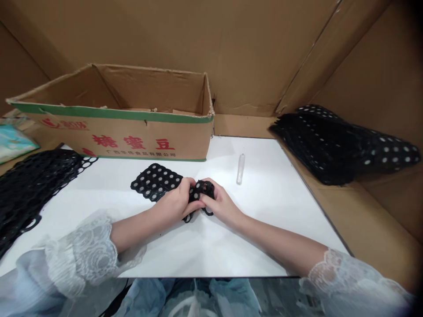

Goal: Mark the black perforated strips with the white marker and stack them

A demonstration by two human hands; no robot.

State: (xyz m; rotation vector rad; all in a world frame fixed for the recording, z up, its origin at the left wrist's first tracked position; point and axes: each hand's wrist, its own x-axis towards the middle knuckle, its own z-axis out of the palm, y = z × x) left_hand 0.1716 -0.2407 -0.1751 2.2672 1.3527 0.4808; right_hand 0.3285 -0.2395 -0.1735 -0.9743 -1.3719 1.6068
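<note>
A black sheet dotted with pale round spots lies on the white tabletop, its right end bunched up between my hands. My left hand is closed on the sheet from the left, thumb pointing right. On the bunched end, my right hand pinches with thumb and fingers. Black ring-shaped loops hang below the fingertips. What the fingers do behind the sheet is hidden. To the right of my hands, apart from them, a slim clear tube-like object lies on the table.
Behind my hands stands an open cardboard box with red lettering. Black perforated sheets lie at the left. A pile of black spotted sheets rests on cardboard at the right. A blue-green packet sits far left. Cardboard walls surround the table.
</note>
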